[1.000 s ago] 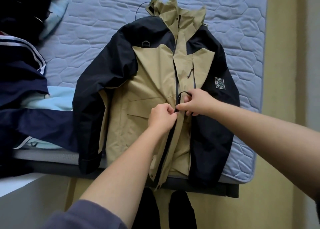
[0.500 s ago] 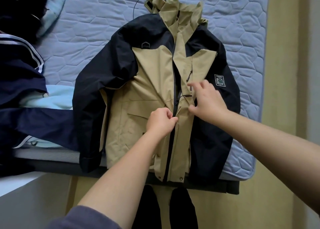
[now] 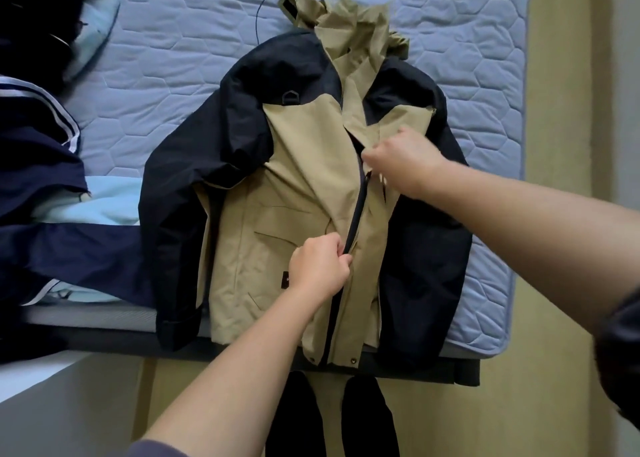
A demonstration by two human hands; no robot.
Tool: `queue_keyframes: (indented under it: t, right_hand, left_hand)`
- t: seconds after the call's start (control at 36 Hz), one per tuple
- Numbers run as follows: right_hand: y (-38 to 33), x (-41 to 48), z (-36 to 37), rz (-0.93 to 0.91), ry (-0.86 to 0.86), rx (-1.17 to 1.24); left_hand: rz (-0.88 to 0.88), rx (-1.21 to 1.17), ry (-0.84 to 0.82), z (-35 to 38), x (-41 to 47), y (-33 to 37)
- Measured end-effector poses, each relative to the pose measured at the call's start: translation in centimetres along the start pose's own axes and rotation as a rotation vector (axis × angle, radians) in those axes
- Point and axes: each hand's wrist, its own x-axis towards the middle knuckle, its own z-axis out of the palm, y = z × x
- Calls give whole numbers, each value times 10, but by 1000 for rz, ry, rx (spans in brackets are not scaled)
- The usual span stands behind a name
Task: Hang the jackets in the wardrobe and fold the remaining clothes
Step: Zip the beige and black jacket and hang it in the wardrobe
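The left grip (image 3: 320, 269) is closed in a pinch on the tan front of the jacket (image 3: 277, 186), right beside the dark zip (image 3: 358, 211), pinning the cloth flat. Further up that line the right grip (image 3: 401, 160) is blurred, but its fingers look bunched tight at the top of the closed run of zip, most likely on the pull.

The jacket lies face-up across the bed (image 3: 173, 41), its hem nearer than the left grip and hanging over the mattress edge, its crumpled hood (image 3: 349, 17) beyond the right grip. It looks like a thin shell: crisp tan panels, black sleeves and shoulders, smooth and probably a little slippery, light to lift but floppy. For hanging, I would take it by the shoulders or collar, since anything lower would let it sag and slide.

Beneath it the bed cover is pale blue and quilted in soft hexagons. Well off to the left of the left grip sits a navy garment (image 3: 38, 145) with white stripes, over something pale blue and fleecy (image 3: 100, 200).
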Motion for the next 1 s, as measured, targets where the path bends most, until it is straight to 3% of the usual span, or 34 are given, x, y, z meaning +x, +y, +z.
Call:
queue_keyframes:
  t: [0.11,0.25,0.47,0.53,0.61,0.69,0.92,1.0]
  right_hand:
    - [11,8,-7,7,33,-23]
    - [6,7,-7,-35,19,112]
    - [8,-5,-13,11,122,377]
    - [10,-9,-10,132,130,586]
    - [6,-8,-5,475,118,1028]
    - [-2,0,0,714,-83,1466]
    - [-11,5,14,796,-204,1681]
    - [-9,-5,18,902,-65,1830]
  left_hand:
    - [-51,50,-10,-3,4,-15]
    - [-39,142,-117,-20,24,1]
    - [-69,-243,80,-44,60,54]
    - [-40,-278,83,-44,64,53]
    - [-19,-276,72,-42,65,45]
    - [-19,-280,63,-40,64,39]
    - [-6,-268,72,-39,62,31]
    - [-95,-377,110,-37,60,22]
